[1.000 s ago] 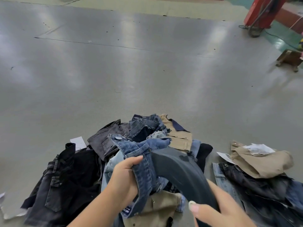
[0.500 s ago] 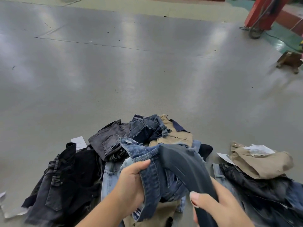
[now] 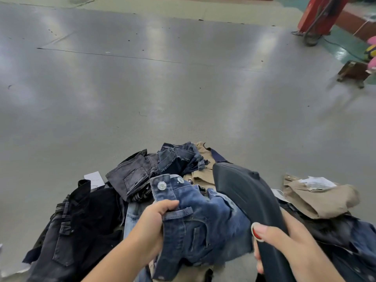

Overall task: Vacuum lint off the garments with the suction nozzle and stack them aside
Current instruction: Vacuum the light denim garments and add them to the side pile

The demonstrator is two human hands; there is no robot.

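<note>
Landmark: the blue denim shorts (image 3: 195, 224), held up at the near middle of the grey floor (image 3: 142, 88).

- Black jeans (image 3: 81, 224): left of the shorts, spread flat on the floor.
- White paper tag (image 3: 94, 177): left of the shorts and behind the black jeans, partly covered.
- Left hand (image 3: 151, 233): at the shorts' left edge, fingers curled round the waistband beside a belt loop, thumb on top; it holds the garment lifted off the pile.
- Charcoal jeans (image 3: 132, 176): behind the shorts, folded on the pile.
- Frayed dark denim (image 3: 179, 157): behind the shorts, at the pile's far side, with khaki cloth (image 3: 201, 174) just beside it.
- Suction nozzle (image 3: 246, 196): right of the shorts, dark and curved, its mouth pointing away past the shorts' upper right; whether it touches the denim cannot be told.
- Right hand (image 3: 284, 247): right of the shorts, wrapped round the nozzle's lower body, thumb across the front.
- Stack of garments (image 3: 317, 200): well right of the shorts, khaki on top with a white tag, dark denim beneath.

Step in hand, by judgement: vacuuming this pair, one side presented. Next move calls for bringing the nozzle mouth flat onto the cloth while the left hand keeps it taut, then passing the shorts across to the right-hand stack.
</note>
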